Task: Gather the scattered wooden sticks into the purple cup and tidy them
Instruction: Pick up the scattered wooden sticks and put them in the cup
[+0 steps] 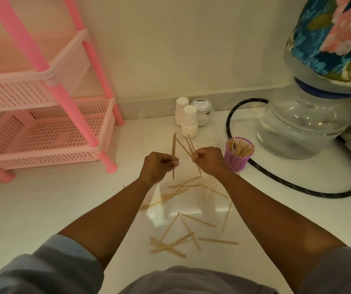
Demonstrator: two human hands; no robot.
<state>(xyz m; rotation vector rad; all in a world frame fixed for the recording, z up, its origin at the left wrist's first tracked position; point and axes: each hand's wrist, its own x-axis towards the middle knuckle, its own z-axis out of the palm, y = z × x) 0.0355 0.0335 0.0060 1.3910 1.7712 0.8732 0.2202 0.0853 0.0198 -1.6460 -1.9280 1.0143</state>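
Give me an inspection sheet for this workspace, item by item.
Surface: glossy white floor, glare patch among the sticks.
Job's things: purple cup upright, sticks already inside; scattered wooden sticks in loose piles between the forearms.
Clutter: two stacks of white paper cups and a lidded jar by the wall.
Hands: left hand pinches one stick upright; right hand grips several sticks.
Cables: black hose curves behind the cup and around the water bottle.
Surroundings: pink basket rack at left; floral cloth over the bottle.
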